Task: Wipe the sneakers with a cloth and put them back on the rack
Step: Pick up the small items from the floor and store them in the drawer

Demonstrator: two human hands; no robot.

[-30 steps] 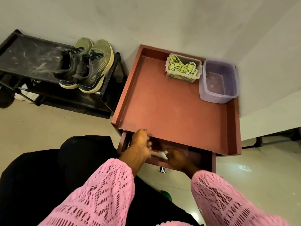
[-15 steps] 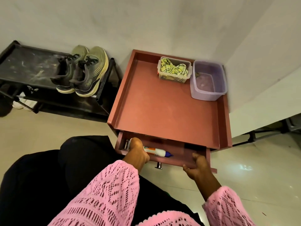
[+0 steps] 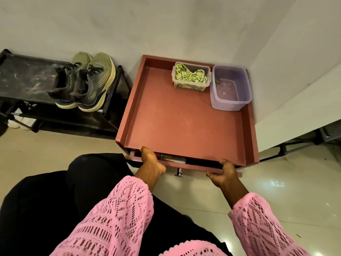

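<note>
A pair of olive-green and grey sneakers point(image 3: 86, 84) stands side by side at the right end of the black shoe rack point(image 3: 24, 76), on its top shelf. A yellow-green cloth point(image 3: 190, 75) lies crumpled in a clear plastic box at the back of the reddish side table point(image 3: 184, 122). My left hand point(image 3: 151, 161) grips the left part of the table's drawer front point(image 3: 193, 166), with its fingers hidden inside the drawer. The right end of the same drawer front is held by my right hand point(image 3: 224, 174). The drawer stands open by a narrow gap.
A purple tub point(image 3: 230, 102) holding a little water sits at the table's back right corner. A white tube point(image 3: 175, 159) lies inside the drawer, and a metal knob point(image 3: 179, 171) sticks out below. A white wall runs behind, a white panel stands at the right, with glossy floor below.
The drawer has slid inward, leaving a narrower gap. My right hand moved from inside the drawer's middle to its right end. My left hand stayed at the left part.
</note>
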